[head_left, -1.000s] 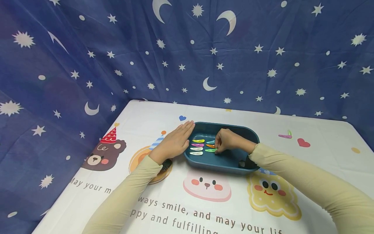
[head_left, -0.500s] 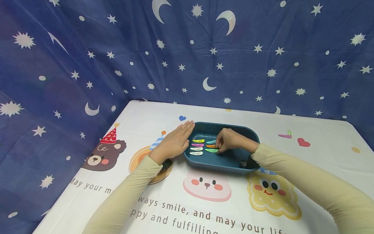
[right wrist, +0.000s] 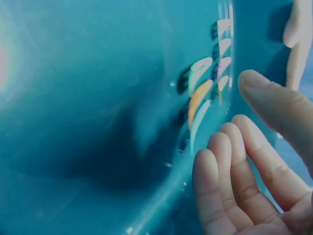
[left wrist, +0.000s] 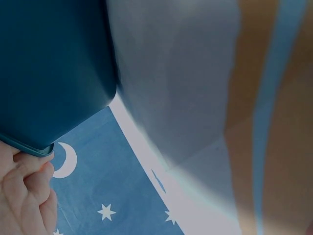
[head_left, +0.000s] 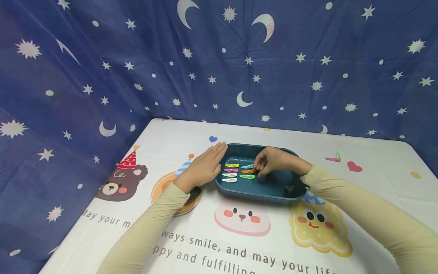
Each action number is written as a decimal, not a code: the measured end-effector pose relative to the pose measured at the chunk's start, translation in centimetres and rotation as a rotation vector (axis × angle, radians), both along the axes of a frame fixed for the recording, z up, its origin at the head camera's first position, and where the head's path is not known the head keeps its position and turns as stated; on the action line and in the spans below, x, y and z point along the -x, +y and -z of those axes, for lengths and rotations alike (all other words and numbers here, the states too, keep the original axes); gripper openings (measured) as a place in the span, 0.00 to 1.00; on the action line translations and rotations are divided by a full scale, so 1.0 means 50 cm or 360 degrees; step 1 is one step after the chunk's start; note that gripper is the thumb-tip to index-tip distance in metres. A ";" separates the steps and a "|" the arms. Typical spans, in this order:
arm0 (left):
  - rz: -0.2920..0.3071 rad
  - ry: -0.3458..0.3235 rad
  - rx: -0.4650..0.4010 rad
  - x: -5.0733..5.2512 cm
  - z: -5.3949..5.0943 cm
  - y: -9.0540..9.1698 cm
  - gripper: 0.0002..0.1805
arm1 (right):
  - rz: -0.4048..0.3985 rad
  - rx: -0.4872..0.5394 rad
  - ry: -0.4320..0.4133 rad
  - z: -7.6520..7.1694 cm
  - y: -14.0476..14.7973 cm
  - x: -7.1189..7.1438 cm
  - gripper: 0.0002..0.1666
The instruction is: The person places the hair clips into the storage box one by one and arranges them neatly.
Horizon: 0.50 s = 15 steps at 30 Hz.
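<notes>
A dark teal tray (head_left: 260,196) holds hair clips in two columns. The left column runs from a yellow clip (head_left: 232,165) through a pink clip (head_left: 230,170) to two white ones. To its right lie a blue clip (head_left: 247,166), an orange clip (head_left: 248,171) and a green clip (head_left: 247,176). Over the tray, just right of these, my right hand (head_left: 273,160) holds nothing; in the right wrist view its thumb and fingertips are apart. My left hand (head_left: 203,167) rests against the tray's left rim with straight fingers, its fingertips touching the rim (left wrist: 29,147) in the left wrist view.
On the white printed tablecloth (head_left: 191,247), right of the tray, lie a pink clip (head_left: 333,159) and a light green clip (head_left: 338,155). A blue curtain (head_left: 212,95) with stars and moons hangs behind and to the left of the table.
My right hand has let go of the green clip and drawn back a little to the right, its fingers loosening. The clips stay in place. My left hand has not moved.
</notes>
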<state>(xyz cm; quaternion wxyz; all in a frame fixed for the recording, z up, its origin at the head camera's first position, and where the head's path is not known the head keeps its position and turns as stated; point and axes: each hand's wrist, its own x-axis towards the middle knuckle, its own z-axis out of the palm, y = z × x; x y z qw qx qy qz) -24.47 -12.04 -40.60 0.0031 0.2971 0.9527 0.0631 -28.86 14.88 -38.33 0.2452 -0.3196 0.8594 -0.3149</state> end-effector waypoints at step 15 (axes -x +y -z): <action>-0.0018 -0.0001 0.0010 0.000 -0.002 0.001 0.34 | -0.0047 0.0164 -0.0126 -0.046 0.036 0.000 0.22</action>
